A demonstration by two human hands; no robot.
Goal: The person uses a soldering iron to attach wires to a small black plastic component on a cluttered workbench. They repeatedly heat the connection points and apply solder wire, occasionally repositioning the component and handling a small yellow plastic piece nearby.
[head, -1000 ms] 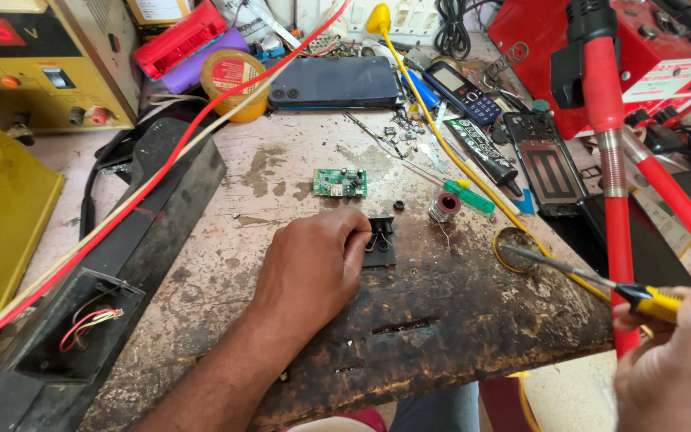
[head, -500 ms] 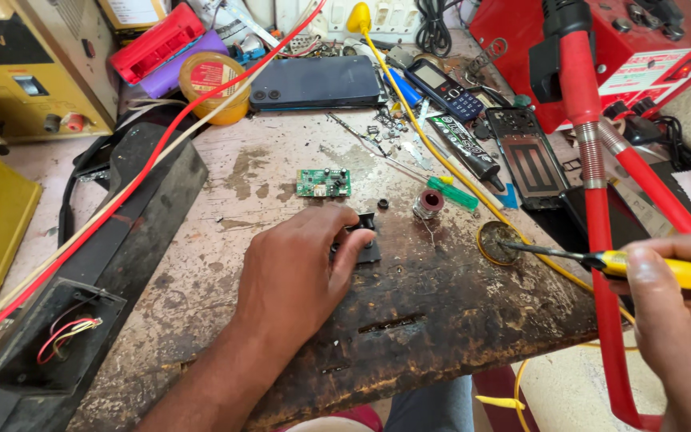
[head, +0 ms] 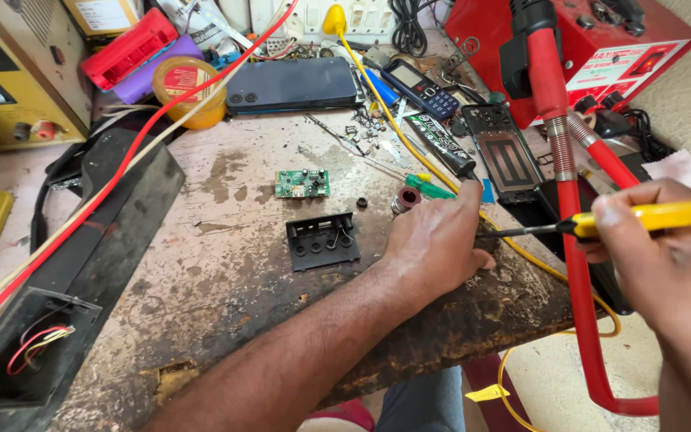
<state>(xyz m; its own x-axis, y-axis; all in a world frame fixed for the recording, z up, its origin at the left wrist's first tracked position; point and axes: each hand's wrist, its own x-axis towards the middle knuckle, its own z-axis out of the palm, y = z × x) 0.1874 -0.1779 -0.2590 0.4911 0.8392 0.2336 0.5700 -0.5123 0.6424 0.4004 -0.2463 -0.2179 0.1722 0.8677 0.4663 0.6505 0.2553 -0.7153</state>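
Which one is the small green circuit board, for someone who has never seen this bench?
Start at the worn, stained workbench and find the dark smartphone lying face down near its far edge. Just nearer than it lies the small green circuit board, above the black plastic cover. It is the only green, flat rectangle studded with tiny components.

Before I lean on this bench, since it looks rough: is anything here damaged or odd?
Yes. The wooden bench top is stained and scarred, and its front edge is chipped and crumbling below the left hand. At the lower left, the black casing lies open at one end with red wires hanging out. Small screws lie scattered near the dark phone.
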